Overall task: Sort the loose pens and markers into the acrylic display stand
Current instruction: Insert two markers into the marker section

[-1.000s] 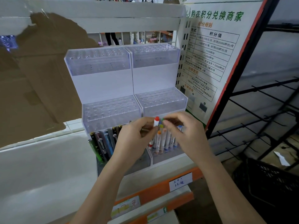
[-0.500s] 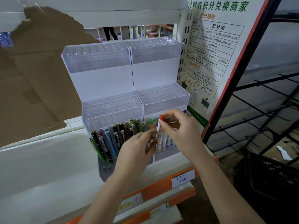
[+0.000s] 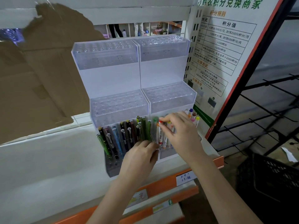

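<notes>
**Red-capped marker stands near upright under your right fingertips**

Your right hand [image 3: 181,131] is the nearer one to the work. Its fingertips pinch the top of the red-capped marker [image 3: 160,133], just at the cap, so the grip is clamped on that marker from above and from the right. The marker's long axis runs almost straight up and down, leaning a little back with the row around it, and its lower end sits among the other white-bodied markers [image 3: 166,136] in the bottom right bay of the acrylic display stand [image 3: 110,78]. Whether the tip is already in a hole you cannot tell; your hand and the neighbours hide the base.

Your left hand [image 3: 140,157] sits lower and to the left, fingers curled against the front of the stand where the two bottom bays meet. It looks like a steadying hold, though what the fingers close on is hidden.

The move ahead seems to be a push along the marker's own axis, downward. Keep the grip in line with that axis. A sideways tilt would likely knock the green-capped marker [image 3: 155,120] just to its left.

The green and dark pens [image 3: 123,135] fill the bottom left bay. Both upper tiers hold nothing.
</notes>
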{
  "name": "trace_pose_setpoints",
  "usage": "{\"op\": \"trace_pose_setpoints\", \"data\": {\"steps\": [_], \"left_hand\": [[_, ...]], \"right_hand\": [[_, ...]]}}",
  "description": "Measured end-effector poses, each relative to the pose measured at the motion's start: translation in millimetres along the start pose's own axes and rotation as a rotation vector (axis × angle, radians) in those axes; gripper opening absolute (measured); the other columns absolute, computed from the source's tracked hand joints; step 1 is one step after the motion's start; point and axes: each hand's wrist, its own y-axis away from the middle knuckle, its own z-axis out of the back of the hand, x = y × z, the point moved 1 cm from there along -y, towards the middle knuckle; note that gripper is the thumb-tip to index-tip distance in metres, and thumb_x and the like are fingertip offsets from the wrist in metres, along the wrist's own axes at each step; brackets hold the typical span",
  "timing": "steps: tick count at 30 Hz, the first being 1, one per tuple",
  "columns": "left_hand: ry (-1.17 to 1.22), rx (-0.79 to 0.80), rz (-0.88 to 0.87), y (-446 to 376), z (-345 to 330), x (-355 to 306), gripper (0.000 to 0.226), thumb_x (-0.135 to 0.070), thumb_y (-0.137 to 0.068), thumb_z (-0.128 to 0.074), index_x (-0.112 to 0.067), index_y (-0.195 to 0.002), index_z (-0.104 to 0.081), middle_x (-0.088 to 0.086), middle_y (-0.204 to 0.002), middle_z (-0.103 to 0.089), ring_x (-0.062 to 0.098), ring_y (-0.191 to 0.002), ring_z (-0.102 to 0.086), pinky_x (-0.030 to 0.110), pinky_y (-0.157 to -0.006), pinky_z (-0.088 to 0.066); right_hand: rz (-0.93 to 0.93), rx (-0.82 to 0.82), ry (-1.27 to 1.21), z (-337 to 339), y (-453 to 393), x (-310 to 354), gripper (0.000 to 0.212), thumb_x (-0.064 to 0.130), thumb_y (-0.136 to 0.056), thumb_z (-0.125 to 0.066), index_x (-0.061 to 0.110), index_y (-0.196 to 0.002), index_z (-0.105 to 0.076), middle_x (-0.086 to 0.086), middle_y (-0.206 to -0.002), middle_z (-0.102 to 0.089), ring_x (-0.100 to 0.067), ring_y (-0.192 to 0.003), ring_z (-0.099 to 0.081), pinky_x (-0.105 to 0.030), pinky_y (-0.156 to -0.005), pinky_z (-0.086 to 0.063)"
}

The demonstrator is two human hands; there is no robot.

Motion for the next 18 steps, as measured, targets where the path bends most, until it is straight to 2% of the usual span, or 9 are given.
{"op": "trace_pose_setpoints", "data": {"steps": [3, 5, 8, 13, 15, 18], "left_hand": [[0.016, 0.01, -0.007, 0.9, -0.9, 0.8, 0.011, -0.02, -0.08, -0.063, -0.019, -0.087, -0.071, -0.003, -0.081, -0.068, 0.021, -0.075, -0.065, 0.029, -0.052, -0.055], [0.018, 0.017, -0.01, 1.7, -0.9, 1.0, 0.009, -0.017, -0.079, -0.068, -0.018, -0.087, -0.071, -0.002, -0.082, -0.068, 0.022, -0.075, -0.064, 0.029, -0.053, -0.054], [0.026, 0.021, -0.01, 1.9, -0.3, 2.0, 0.01, -0.016, -0.077, -0.069, -0.018, -0.087, -0.071, -0.002, -0.081, -0.068, 0.022, -0.076, -0.064, 0.03, -0.054, -0.054], [0.036, 0.023, -0.021, 1.4, 0.2, 3.1, 0.01, -0.017, -0.077, -0.067, -0.019, -0.087, -0.071, -0.002, -0.082, -0.068, 0.022, -0.075, -0.064, 0.03, -0.055, -0.054], [0.037, 0.012, -0.02, 1.0, -1.1, 4.1, 0.012, -0.02, -0.079, -0.061, -0.019, -0.086, -0.071, -0.002, -0.082, -0.067, 0.022, -0.074, -0.063, 0.029, -0.055, -0.053], [0.028, 0.003, -0.02, 1.1, -2.6, 4.5, 0.027, -0.028, -0.083, -0.045, -0.02, -0.084, -0.071, -0.004, -0.08, -0.066, 0.02, -0.073, -0.062, 0.027, -0.054, -0.052]], "right_hand": [[0.027, -0.015, 0.072, -3.3, 1.8, -1.0, 0.019, 0.027, -0.083, -0.058, 0.008, -0.082, -0.063, -0.001, -0.079, -0.062, -0.014, -0.083, -0.05, -0.024, -0.075, -0.041], [0.016, -0.02, 0.119, -7.5, 5.9, -3.4, 0.014, 0.017, -0.08, -0.069, 0.009, -0.074, -0.061, -0.001, -0.075, -0.061, -0.017, -0.081, -0.051, -0.027, -0.082, -0.042], [0.031, -0.053, 0.117, -10.8, 11.9, -6.1, 0.017, 0.007, -0.073, -0.077, 0.006, -0.07, -0.06, -0.003, -0.072, -0.061, -0.02, -0.078, -0.055, -0.023, -0.093, -0.036], [0.035, -0.024, 0.13, -13.0, 5.8, -4.1, 0.015, 0.009, -0.074, -0.076, 0.008, -0.07, -0.061, -0.003, -0.072, -0.062, -0.016, -0.081, -0.049, -0.025, -0.083, -0.037], [0.044, -0.019, 0.139, -14.6, 4.9, -3.3, 0.013, 0.012, -0.076, -0.072, 0.008, -0.07, -0.061, -0.002, -0.071, -0.062, -0.019, -0.08, -0.053, -0.027, -0.083, -0.039], [0.048, -0.033, 0.153, -14.9, 5.2, -1.2, 0.013, 0.014, -0.076, -0.07, 0.008, -0.069, -0.061, -0.002, -0.068, -0.061, -0.023, -0.074, -0.056, -0.029, -0.081, -0.041]]}}
